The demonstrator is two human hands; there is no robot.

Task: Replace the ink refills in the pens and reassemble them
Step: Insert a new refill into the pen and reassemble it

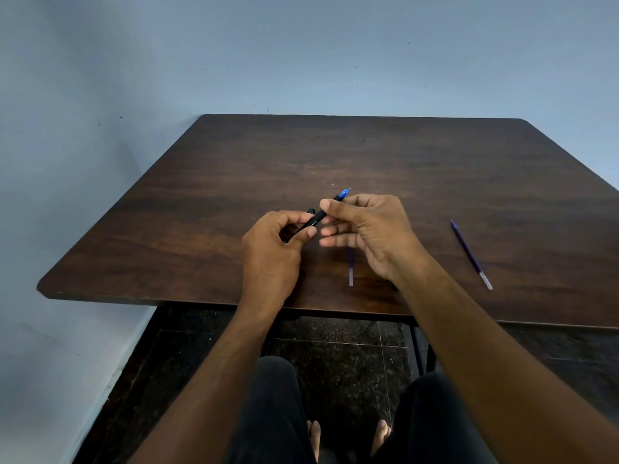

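Note:
A black pen (318, 217) with a blue tip section (344, 192) is held slanted above the dark wooden table (201, 202), tip pointing away to the right. My left hand (273, 249) grips its rear end, fingers curled round the barrel. My right hand (368, 229) pinches the front part near the blue tip between thumb and forefinger. One blue ink refill (350, 267) lies on the table below my right hand, partly hidden by it. A second blue refill (471, 255) lies apart at the right.
The table's near edge (201, 301) runs just below my wrists, and its far edge meets a pale blue wall (301, 61). Under the table are black metal legs (417, 349), a dark speckled floor and my knees.

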